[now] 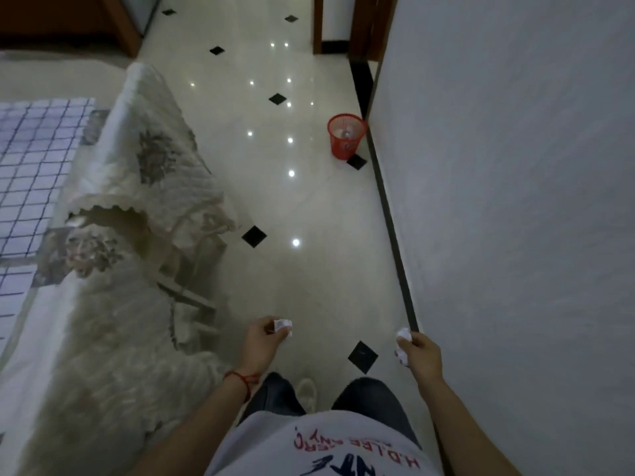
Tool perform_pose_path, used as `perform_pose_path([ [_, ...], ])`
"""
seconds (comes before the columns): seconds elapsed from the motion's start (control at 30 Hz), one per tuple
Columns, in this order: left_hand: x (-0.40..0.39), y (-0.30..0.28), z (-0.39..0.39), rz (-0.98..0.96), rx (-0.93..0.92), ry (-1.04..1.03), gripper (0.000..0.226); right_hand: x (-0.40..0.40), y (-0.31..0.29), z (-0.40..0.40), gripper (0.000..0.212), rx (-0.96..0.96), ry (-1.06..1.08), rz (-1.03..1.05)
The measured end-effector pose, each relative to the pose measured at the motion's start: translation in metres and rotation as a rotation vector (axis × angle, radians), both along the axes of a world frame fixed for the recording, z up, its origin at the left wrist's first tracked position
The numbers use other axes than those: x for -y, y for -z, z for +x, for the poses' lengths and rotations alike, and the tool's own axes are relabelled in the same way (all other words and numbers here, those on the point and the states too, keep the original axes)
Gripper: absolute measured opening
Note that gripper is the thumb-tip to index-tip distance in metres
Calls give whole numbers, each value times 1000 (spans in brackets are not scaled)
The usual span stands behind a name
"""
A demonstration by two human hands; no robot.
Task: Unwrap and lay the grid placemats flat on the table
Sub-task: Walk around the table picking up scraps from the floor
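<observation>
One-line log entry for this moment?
left hand: crumpled paper | right hand: paper wad | red bin ahead | grid placemats flat

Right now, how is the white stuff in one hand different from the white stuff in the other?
The left hand pinches its white wad at the fingertips. The right hand closes around its white wad, which pokes out above and below. The right one looks longer. Both look like crumpled white scraps.

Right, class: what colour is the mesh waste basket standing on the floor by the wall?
Red. The waste basket shows best in the head view, the only one.
</observation>
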State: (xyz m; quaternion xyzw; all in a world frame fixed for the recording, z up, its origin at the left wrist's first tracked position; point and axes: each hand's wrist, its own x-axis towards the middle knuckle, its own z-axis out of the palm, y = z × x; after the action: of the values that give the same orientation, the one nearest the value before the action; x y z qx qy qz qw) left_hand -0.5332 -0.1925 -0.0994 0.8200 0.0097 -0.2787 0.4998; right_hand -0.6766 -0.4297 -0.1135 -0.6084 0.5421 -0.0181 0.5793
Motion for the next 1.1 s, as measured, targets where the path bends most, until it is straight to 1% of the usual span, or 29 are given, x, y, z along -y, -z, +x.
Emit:
perform_pose_path([
  [0.1, 38, 2, 56, 18, 17, 25, 15, 27, 1, 31, 22, -12, 54, 3],
  [0.2, 77, 7, 113, 28, 57, -14, 15, 60, 7, 70, 20, -27, 57, -5],
  [0.3, 112, 11, 165, 23, 76, -69, 8, 99, 13, 124, 18, -17, 27, -6],
  [0.4, 137, 15, 210, 43, 75, -128, 13, 140, 14, 184, 23, -31, -23, -7],
  [0.53, 157, 15, 258, 98, 62, -158, 29, 190, 1, 268, 28, -20, -109, -27],
  [0.6, 164, 18, 280, 112, 37, -173, 30, 212, -4, 308, 20, -15, -135, -36],
  [0.63, 165, 17, 286, 116, 24, -180, 30, 218, -7, 323, 21, -9, -138, -47],
  [0.7, 172, 21, 307, 130, -8, -209, 30, 235, -6, 361, 30, -2, -147, -51],
  [0.8, 185, 29, 347, 149, -23, -250, 34, 259, -6, 422, 27, -2, -159, -53],
  [0.97, 213, 45, 441, 192, -40, -308, 39, 301, 7, 520, 26, -36, -131, -65],
  [1.03, 229, 47, 489, 194, -63, -283, 42, 319, 11, 555, 29, -61, -117, -65],
  [1.1, 251, 43, 541, 200, -63, -234, 36, 336, 10, 587, 25, -82, -99, -59],
])
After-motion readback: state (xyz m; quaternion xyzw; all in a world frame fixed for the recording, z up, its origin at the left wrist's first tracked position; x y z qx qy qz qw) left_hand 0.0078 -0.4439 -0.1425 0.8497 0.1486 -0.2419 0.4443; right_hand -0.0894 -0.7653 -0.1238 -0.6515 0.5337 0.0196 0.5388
